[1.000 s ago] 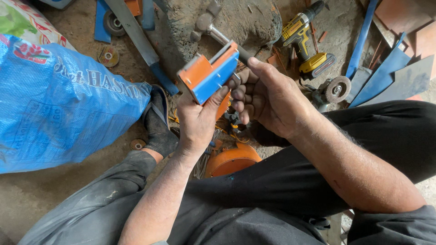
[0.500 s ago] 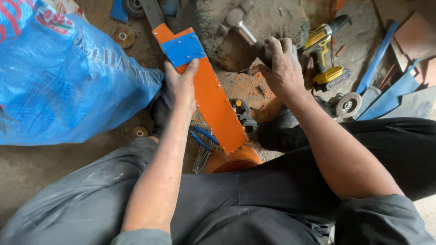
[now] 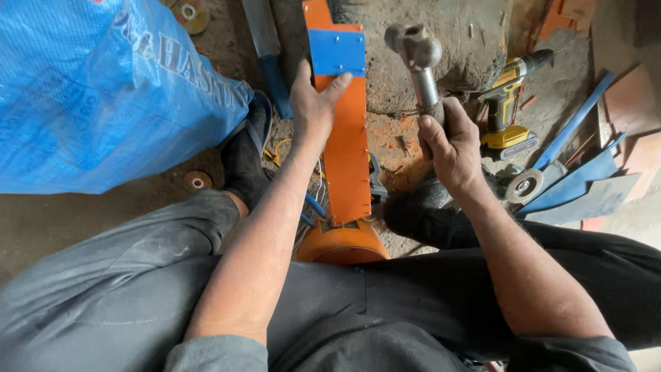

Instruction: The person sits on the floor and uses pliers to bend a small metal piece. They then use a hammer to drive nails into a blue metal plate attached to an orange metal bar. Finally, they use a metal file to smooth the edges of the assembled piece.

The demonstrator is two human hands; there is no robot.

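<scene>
We see the left hand point(image 3: 313, 103) in the upper middle of the frame, laid flat with fingers spread on the long orange metal strip point(image 3: 346, 158), pressing on its left edge just below the blue plate point(image 3: 337, 52) that is riveted across the strip near its top. The hand is released, not curled around anything; its fingertips reach the lower edge of the blue plate. The strip runs down the middle of the frame from the top edge to the round orange part point(image 3: 342, 242) lying between our knees, and its lower end touches that part.

The right hand point(image 3: 451, 145), right of centre, is clenched around the handle of a metal hammer point(image 3: 420, 58), holding it upright with the rounded head near the top of the frame, just to the right of the blue plate and raised above the strip.

At upper left a big blue woven sack point(image 3: 103, 89) fills the corner. On the dirt floor point(image 3: 89, 213) to the right lie a yellow and black cordless drill point(image 3: 508, 103), an angle grinder with its disc point(image 3: 523, 186) just beside our right wrist, and several blue metal offcuts point(image 3: 585, 179) at the right edge. A small disc point(image 3: 197, 181) lies on the floor below the sack.
</scene>
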